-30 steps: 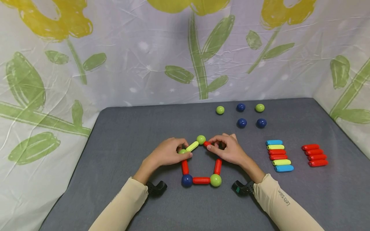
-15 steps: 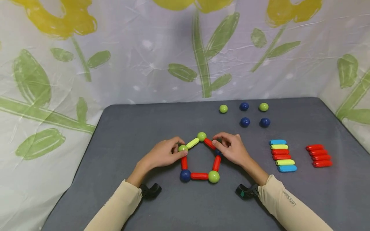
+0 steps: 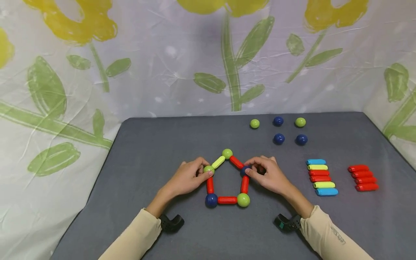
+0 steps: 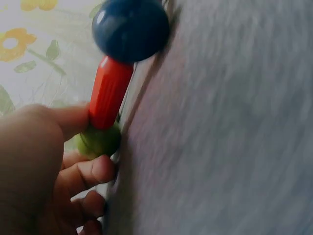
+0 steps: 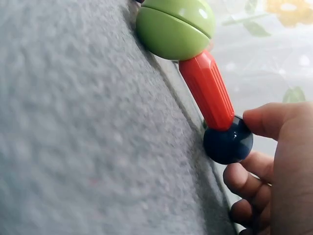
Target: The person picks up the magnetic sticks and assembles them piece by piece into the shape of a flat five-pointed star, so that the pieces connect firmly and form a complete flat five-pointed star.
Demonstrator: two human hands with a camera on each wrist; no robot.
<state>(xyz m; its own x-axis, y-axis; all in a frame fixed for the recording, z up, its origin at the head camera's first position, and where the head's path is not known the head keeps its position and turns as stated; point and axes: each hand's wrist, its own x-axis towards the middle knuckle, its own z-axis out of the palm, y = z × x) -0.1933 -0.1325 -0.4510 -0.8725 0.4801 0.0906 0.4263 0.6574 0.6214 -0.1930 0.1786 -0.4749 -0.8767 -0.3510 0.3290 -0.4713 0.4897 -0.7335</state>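
A five-sided ring of balls and rods lies on the table. My left hand (image 3: 188, 178) pinches its left green ball (image 4: 100, 141) between thumb and fingers. Opposite, my right hand (image 3: 268, 176) grips the right dark blue ball (image 5: 228, 140). From the top green ball (image 3: 227, 154), a yellow rod (image 3: 218, 162) runs down to the left ball and a red rod (image 3: 236, 162) to the right one. More red rods form the left side (image 4: 111, 93), right side (image 5: 207, 90) and base (image 3: 227, 200), meeting at the lower blue ball (image 3: 211, 200) and lower green ball (image 3: 243, 199).
Loose green balls (image 3: 255, 124) and blue balls (image 3: 278, 139) sit near the grey table's (image 3: 156, 141) back edge. To the right lie a column of mixed blue, yellow and red rods (image 3: 319, 173) and a stack of red rods (image 3: 364, 177). Flower-printed cloth hangs behind.
My right hand has gone from the upper right red rod to the blue ball below it. That rod now links the top ball and the blue one. My left hand stays at the green ball.
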